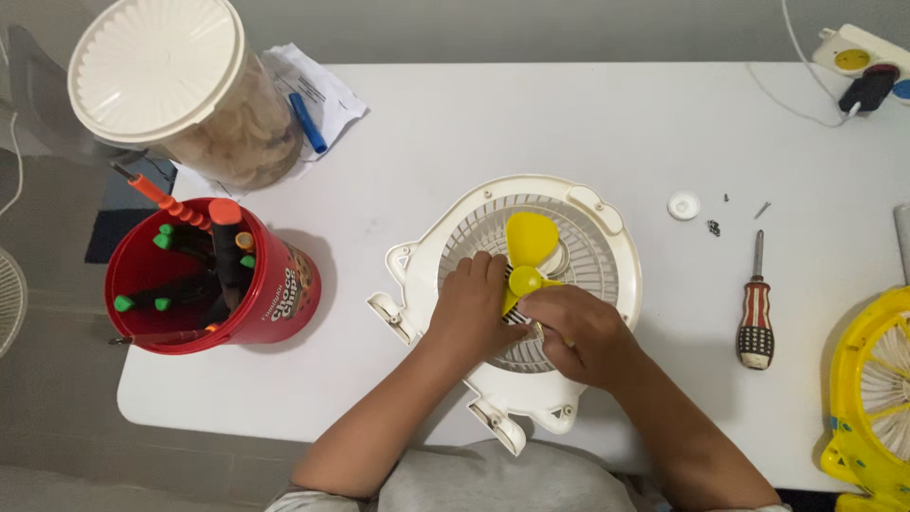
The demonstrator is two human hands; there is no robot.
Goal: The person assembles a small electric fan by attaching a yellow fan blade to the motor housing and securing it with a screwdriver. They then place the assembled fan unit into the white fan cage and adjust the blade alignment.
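Note:
A white fan housing (607, 248) with a slotted grille lies flat in the middle of the white table. A yellow propeller blade (531, 237) sits on its centre hub. My left hand (469, 313) rests on the grille, fingers against the blade's left side. My right hand (580, 332) is closed over the yellow hub and the lower blades, hiding them.
A striped-handle screwdriver (755, 318), a small white cap (683, 206) and loose screws (714, 228) lie to the right. A yellow fan cover (867, 398) is at the right edge. A red tool tub (204, 289) and a lidded clear jar (180, 90) stand left.

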